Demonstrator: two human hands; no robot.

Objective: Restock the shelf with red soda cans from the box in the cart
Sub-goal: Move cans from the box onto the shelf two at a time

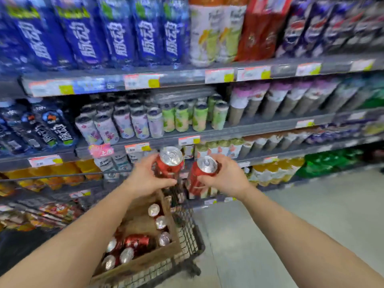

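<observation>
My left hand (145,179) grips a red soda can (169,165) with its silver top towards me. My right hand (226,177) grips a second red soda can (200,175), held a little lower and to the right. Both cans hang in front of the lower shelves, above the far end of the cart. Below my left forearm a brown cardboard box (141,223) sits in the wire cart (189,235). Several red cans remain in it, most upright, one lying on its side (138,243).
Grey shelves (207,134) carry pastel cans, blue bottles and orange drinks, with price tags along the edges. Green bottle packs (330,163) stand low at the right. Pale floor (311,215) stretches to the right of the cart.
</observation>
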